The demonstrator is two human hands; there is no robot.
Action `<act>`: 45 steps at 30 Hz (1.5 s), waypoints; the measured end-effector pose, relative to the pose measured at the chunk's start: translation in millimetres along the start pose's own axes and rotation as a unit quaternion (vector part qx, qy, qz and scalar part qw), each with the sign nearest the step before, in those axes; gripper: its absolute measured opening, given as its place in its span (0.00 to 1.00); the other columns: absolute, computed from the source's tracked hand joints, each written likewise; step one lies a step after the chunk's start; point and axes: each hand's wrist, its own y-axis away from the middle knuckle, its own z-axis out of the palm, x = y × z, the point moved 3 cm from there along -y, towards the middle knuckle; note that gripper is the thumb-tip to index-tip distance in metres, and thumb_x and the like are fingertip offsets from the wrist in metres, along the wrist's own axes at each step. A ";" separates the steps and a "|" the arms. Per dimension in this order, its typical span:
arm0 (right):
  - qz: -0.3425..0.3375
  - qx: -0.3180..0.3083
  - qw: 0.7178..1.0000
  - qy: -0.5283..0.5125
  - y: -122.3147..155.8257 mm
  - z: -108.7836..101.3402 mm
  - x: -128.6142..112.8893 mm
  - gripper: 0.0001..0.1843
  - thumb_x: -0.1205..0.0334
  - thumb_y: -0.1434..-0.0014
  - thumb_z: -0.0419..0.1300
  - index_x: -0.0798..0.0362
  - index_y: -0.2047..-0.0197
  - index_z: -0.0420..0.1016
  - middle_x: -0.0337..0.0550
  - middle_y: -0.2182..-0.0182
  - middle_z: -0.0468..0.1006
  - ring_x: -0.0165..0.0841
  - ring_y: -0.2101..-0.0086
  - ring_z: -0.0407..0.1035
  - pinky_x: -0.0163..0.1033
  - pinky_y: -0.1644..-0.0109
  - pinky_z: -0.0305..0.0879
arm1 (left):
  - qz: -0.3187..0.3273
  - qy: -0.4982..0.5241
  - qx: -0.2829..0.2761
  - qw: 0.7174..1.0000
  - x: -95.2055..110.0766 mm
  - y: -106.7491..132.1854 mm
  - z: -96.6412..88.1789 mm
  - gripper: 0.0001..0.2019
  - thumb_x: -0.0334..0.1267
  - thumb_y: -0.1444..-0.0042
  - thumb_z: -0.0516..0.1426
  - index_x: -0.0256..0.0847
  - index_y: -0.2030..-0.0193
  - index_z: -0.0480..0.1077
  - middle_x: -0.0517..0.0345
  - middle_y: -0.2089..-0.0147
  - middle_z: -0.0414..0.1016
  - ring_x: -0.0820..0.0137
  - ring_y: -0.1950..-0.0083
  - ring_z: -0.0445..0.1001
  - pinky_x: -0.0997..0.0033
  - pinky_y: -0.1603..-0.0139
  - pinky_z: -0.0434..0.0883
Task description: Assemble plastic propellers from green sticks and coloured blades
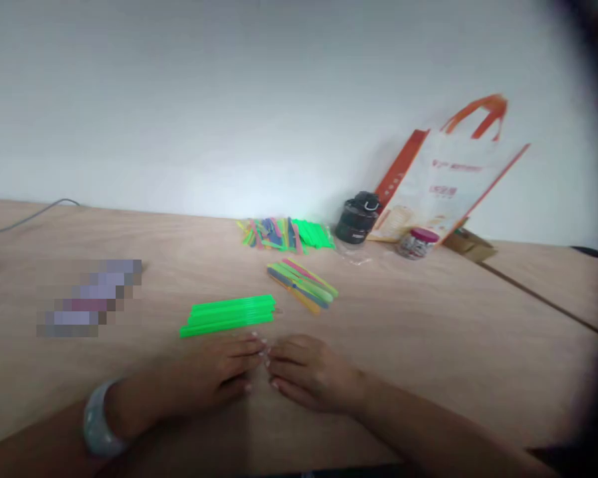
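My left hand [234, 364], with a pale bangle [98, 418] on its wrist, meets my right hand [311, 372] low in the middle of the view. The fingers of both are drawn together, tip to tip, around something small and whitish that I cannot make out. Just beyond the left fingers lie several bright green plastic sticks [229, 315], side by side. Farther back and to the right, a fanned pile of flat coloured propeller blades [303, 284] rests on the table. Neither hand touches the sticks or the blades.
Behind these lie bags of coloured blades [272, 234] and green sticks [315, 234]. A black bottle [357, 219], a red-lidded jar [417, 243], a shopping bag [451, 176] and a cardboard box [471, 244] stand by the wall. A blurred-out item [92, 297] lies left; a cable [34, 216] runs behind.
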 end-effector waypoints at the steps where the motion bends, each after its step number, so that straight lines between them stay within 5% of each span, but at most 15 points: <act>1: 0.001 -0.002 1.000 -0.001 -0.2 0.0 0.0 0.07 0.63 0.39 0.55 0.55 0.62 0.73 0.48 0.65 0.76 0.32 0.58 0.69 0.38 0.54 0.67 | -0.001 0.000 -0.002 1.000 -0.3 0.0 0.1 0.23 0.39 0.38 0.51 0.45 0.36 0.55 0.55 0.35 0.60 0.66 0.34 0.57 0.63 0.34 0.57; 14: 0.042 0.048 0.998 0.001 -2.9 -3.3 6.2 0.07 0.65 0.40 0.54 0.55 0.63 0.73 0.45 0.68 0.75 0.32 0.66 0.68 0.38 0.61 0.67 | 0.009 -0.050 0.013 0.999 -2.7 -3.8 -0.1 0.16 0.40 0.38 0.50 0.43 0.44 0.65 0.54 0.39 0.65 0.66 0.38 0.61 0.63 0.37 0.61; 21: 0.176 0.112 0.966 0.153 -1.1 -7.0 46.8 0.10 0.66 0.39 0.51 0.54 0.58 0.72 0.49 0.62 0.74 0.37 0.61 0.67 0.43 0.57 0.65 | -0.043 -0.137 0.135 0.980 -35.1 -11.4 3.0 0.14 0.36 0.38 0.50 0.44 0.47 0.66 0.51 0.45 0.68 0.62 0.43 0.65 0.55 0.43 0.66; 26: 0.253 0.086 0.930 0.252 1.8 -0.7 76.5 0.13 0.67 0.39 0.49 0.54 0.56 0.73 0.51 0.60 0.73 0.40 0.58 0.65 0.46 0.55 0.63 | -0.061 -0.154 0.136 0.977 -48.1 -19.9 1.5 0.13 0.35 0.38 0.50 0.43 0.48 0.67 0.51 0.47 0.69 0.64 0.46 0.66 0.59 0.46 0.68; 37: 0.286 0.083 0.926 0.230 6.5 7.7 96.2 0.13 0.62 0.37 0.48 0.52 0.61 0.74 0.49 0.67 0.73 0.41 0.62 0.66 0.47 0.58 0.65 | -0.096 -0.113 0.155 0.977 -50.5 -26.0 -3.4 0.07 0.35 0.40 0.52 0.41 0.57 0.68 0.53 0.50 0.69 0.65 0.49 0.67 0.61 0.48 0.68; 45: 0.294 0.091 0.932 0.192 8.3 8.5 92.6 0.18 0.72 0.41 0.48 0.52 0.51 0.71 0.49 0.61 0.73 0.40 0.61 0.68 0.45 0.58 0.68 | -0.114 -0.066 0.177 0.975 -51.3 -26.4 -4.8 0.04 0.33 0.42 0.53 0.40 0.63 0.68 0.53 0.53 0.69 0.65 0.51 0.68 0.61 0.50 0.69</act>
